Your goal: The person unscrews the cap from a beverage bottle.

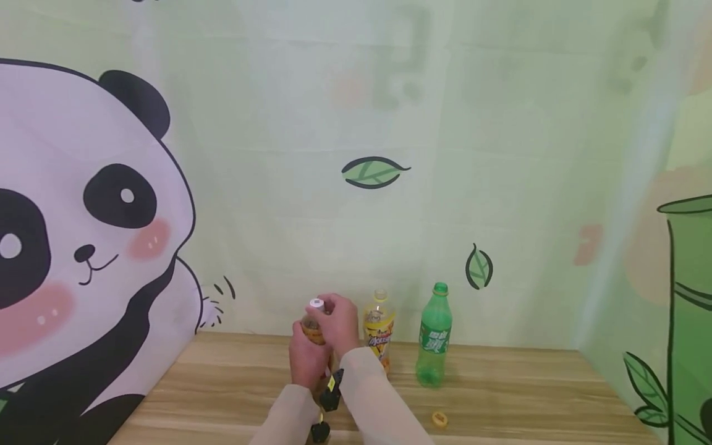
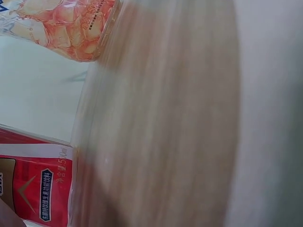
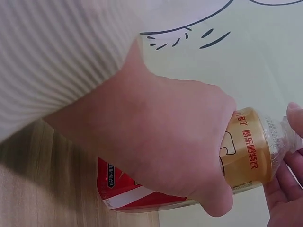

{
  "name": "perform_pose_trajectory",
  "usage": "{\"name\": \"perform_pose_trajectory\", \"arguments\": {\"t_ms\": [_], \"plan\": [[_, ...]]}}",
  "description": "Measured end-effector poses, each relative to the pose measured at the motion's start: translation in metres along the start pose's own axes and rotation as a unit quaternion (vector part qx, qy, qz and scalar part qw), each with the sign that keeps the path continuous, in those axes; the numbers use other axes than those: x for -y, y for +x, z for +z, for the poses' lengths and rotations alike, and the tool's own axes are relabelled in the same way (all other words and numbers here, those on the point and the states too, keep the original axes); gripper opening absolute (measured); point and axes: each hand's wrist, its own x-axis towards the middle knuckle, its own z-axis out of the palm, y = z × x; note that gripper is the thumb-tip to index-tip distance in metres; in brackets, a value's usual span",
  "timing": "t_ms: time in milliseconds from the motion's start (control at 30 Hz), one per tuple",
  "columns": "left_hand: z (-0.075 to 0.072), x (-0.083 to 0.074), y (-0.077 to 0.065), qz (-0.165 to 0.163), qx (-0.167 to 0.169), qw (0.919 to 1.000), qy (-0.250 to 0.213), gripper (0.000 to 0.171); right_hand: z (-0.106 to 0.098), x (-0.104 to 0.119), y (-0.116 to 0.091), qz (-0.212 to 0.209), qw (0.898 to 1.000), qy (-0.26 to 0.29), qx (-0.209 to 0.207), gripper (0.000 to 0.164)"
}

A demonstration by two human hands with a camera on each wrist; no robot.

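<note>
In the head view my left hand grips the body of a drink bottle. My right hand is at its top, thumb and fingers pinching the white cap. Seen from the right wrist, the left hand wraps around the bottle, which has a red and gold label; the right hand has its fingers around the neck end at the picture's edge. The lower red part of this bottle also appears in the left wrist view.
Just right of the hands stands a clear, capless bottle with a yellow label. Farther right is a green bottle. A small yellow cap lies on the wooden table near the front. A printed cloth backdrop rises behind.
</note>
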Motion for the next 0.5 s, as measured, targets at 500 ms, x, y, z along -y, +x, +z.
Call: {"name": "perform_pose_trajectory", "arguments": {"t_ms": [500], "plan": [[-0.0015,0.0043,-0.0001,0.016,0.001,0.9999,0.005,0.078,-0.0005,0.0004,-0.0024,-0.015,1.0,-0.014,-0.003,0.025]]}}
